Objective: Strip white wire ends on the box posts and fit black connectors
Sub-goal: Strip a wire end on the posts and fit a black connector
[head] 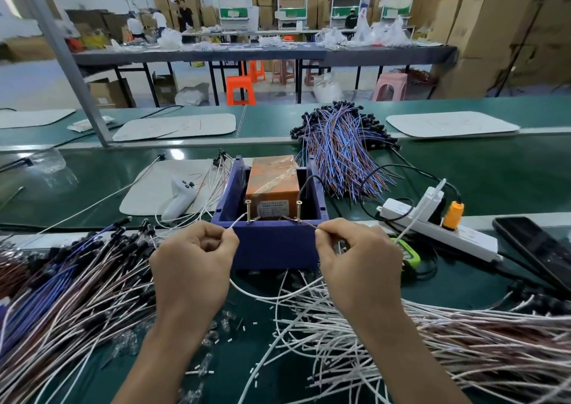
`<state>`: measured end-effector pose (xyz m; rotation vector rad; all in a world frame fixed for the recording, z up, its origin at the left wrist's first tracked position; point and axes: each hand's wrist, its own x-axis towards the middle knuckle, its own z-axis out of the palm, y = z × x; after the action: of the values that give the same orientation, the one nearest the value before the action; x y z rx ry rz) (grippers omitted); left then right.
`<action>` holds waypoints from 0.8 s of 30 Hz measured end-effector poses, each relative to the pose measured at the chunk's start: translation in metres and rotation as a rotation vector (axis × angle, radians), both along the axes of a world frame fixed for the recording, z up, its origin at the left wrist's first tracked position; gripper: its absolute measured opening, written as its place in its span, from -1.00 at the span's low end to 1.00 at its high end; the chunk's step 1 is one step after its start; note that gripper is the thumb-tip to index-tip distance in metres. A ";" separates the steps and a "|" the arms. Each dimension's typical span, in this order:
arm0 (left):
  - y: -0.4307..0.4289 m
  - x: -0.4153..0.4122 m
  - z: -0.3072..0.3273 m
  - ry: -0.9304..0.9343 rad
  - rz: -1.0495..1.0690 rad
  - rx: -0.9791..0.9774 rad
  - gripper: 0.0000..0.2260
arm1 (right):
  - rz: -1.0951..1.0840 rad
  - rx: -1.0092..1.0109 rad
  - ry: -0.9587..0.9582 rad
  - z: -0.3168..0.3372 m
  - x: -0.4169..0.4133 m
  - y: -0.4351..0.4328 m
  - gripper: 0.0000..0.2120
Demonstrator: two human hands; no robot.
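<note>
A: Biggest first, quick.
B: Green work table point(482, 168) fills the lower frame. White wire pile point(417, 342) lower right, blue-and-brown wire pile point(61, 298) lower left. Third bundle point(340, 150) sits right of centre, with black connectors point(343, 107) along its far edge.
A: The box?
B: Blue box point(272, 246) at centre, open top, orange block point(273, 181) inside under clear film.
A: Hands?
B: Both just in front of the box's near wall. Left hand point(191, 264) has its fingers curled and pinches a white wire point(236, 223) between thumb and forefinger. Right hand point(361, 261) is the same, pinching a thin brownish end point(309, 225).
A: Same wire?
B: Cannot tell. A white loop point(256, 294) runs on the table between the wrists.
A: Smaller stuff?
B: White power strip point(432, 230) right of the box, dark phone point(537, 249) at the right edge, white controller point(179, 196) left of the box.
A: Posts?
B: Two brass posts, left post point(248, 210) and right post point(298, 209), upright on the box's near rim. The white wire tip reaches the left post; the brownish end lies by the right one.
</note>
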<state>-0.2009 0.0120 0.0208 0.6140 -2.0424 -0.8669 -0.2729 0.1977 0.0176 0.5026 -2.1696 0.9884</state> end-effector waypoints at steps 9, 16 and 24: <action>0.002 0.001 0.000 0.015 -0.018 0.003 -0.78 | 0.009 -0.003 -0.099 0.001 -0.001 -0.001 -0.93; 0.003 0.001 0.001 0.028 -0.019 -0.001 -0.79 | 0.022 0.004 -0.097 0.004 0.002 0.000 -0.91; 0.001 0.007 0.000 0.235 -0.030 0.141 -0.87 | 0.042 0.352 -0.114 0.028 0.013 0.025 -0.84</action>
<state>-0.1939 0.0132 0.0210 0.5316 -1.7946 -1.0564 -0.2601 0.2223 0.0454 0.6717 -2.4588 0.6705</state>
